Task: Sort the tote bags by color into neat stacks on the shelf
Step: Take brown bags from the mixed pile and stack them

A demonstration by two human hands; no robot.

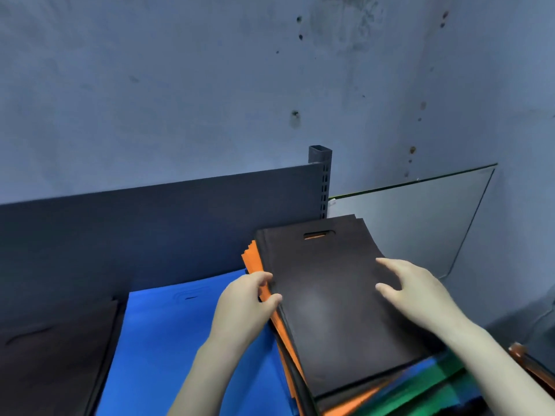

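Two hands meet on one black bag [336,310] right of centre. On the left hand [243,301], the fingers [260,277] are curled round the bag's left edge with the thumb pressed on top, so that edge is pinched. The right hand [420,292] lies on the bag's right side with its fingers spread and nearly straight, gripping nothing. This black bag tops a mixed pile. Orange bags [253,261] stick out at the pile's left edge, and orange, blue and green bags [420,397] fan out beneath it at the lower right. Just left of the pile lies a blue stack [180,340], and a dark stack [54,355] sits in the lower left corner. Behind them rises the grey back of the shelf [150,229] with a slotted post [325,187], and a glass pane [414,217] stands at the right
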